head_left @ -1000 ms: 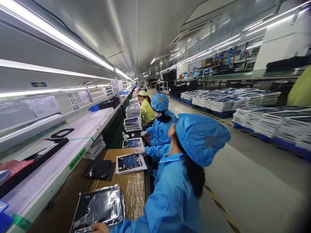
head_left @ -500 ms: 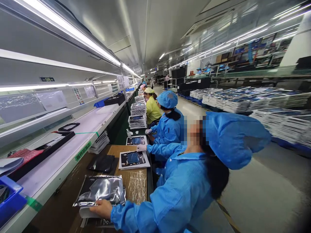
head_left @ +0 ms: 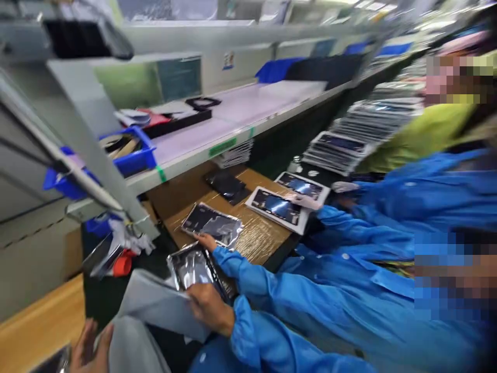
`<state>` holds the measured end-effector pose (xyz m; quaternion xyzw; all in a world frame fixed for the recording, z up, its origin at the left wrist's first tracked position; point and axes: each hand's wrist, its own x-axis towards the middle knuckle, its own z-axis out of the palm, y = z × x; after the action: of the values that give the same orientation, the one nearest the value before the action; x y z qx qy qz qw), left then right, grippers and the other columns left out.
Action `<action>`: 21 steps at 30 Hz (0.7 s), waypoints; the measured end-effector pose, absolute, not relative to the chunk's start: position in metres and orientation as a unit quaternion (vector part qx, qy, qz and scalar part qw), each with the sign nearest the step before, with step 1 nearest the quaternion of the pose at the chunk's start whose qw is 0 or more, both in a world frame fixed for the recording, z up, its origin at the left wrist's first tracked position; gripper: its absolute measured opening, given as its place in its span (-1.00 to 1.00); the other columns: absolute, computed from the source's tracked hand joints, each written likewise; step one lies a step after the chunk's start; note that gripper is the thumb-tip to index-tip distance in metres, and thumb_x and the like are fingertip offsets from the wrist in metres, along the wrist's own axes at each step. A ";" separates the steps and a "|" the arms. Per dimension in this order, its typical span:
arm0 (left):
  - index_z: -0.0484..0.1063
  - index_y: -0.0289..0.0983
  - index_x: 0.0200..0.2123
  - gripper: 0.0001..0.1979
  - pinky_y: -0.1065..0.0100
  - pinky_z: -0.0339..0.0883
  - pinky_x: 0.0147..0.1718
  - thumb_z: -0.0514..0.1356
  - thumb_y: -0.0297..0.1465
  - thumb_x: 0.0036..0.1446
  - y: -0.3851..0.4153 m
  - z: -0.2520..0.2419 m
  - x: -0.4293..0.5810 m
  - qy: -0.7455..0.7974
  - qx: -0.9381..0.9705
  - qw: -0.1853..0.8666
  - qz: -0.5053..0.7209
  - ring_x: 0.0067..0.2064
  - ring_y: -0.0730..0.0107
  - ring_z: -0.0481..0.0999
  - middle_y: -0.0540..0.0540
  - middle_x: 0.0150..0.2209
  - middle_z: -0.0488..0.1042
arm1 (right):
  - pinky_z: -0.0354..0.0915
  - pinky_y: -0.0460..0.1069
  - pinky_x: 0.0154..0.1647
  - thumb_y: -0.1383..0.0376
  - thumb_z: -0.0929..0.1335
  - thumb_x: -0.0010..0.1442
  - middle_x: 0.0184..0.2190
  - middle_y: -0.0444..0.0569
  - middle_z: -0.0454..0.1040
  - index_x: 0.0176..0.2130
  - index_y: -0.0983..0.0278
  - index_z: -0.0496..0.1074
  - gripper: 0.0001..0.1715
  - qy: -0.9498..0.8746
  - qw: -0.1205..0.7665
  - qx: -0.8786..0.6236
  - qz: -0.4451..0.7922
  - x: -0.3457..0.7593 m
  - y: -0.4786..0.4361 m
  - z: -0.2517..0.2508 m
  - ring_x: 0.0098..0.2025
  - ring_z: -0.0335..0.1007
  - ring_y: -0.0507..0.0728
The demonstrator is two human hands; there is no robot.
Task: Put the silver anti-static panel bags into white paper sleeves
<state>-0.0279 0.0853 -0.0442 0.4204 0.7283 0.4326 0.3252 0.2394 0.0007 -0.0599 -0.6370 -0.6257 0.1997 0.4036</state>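
Observation:
At the lower left edge, my left hand (head_left: 88,348) shows blurred fingers and thumb apart, beside a pale grey sheet (head_left: 155,298). A dark shiny piece (head_left: 52,361) lies by its fingers, cut off by the frame. My right hand (head_left: 209,305), in a blue sleeve, is closed on the right part of that sheet. Just beyond it is a dark panel in clear shiny film (head_left: 192,267); whether my fingers touch it cannot be told. Farther on, a co-worker's bare hand (head_left: 205,241) rests at the edge of another film-covered panel (head_left: 213,224).
Brown cardboard (head_left: 264,241) covers the bench beyond, bearing a black pouch (head_left: 227,185) and a white-framed panel (head_left: 275,207) under a gloved hand. A slanted post (head_left: 104,140), blue bins (head_left: 134,155) and an orange-red roll (head_left: 123,263) stand left. Co-workers sit close on the right.
My view has swung left and down, bringing both my hands and the pale sheet into sight. The co-worker's bare hand stays by a film-covered panel.

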 end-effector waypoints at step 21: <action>0.51 -0.40 -0.26 -0.43 0.24 0.44 -0.27 0.46 -0.16 -0.33 -0.008 -0.142 -0.020 0.652 0.200 0.609 0.405 -0.31 0.14 0.59 -0.20 -0.39 0.60 | 0.22 -0.08 -0.51 0.10 0.42 0.01 -0.66 -0.16 0.34 -0.63 0.31 0.32 -0.60 -0.450 0.336 -0.629 0.537 0.204 0.024 -0.132 -0.53 0.29 0.03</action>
<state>-0.0204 -0.0077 -0.1416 0.2003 0.6516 0.4049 0.6094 0.2042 0.0237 -0.1319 -0.6295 -0.4504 0.5366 0.3362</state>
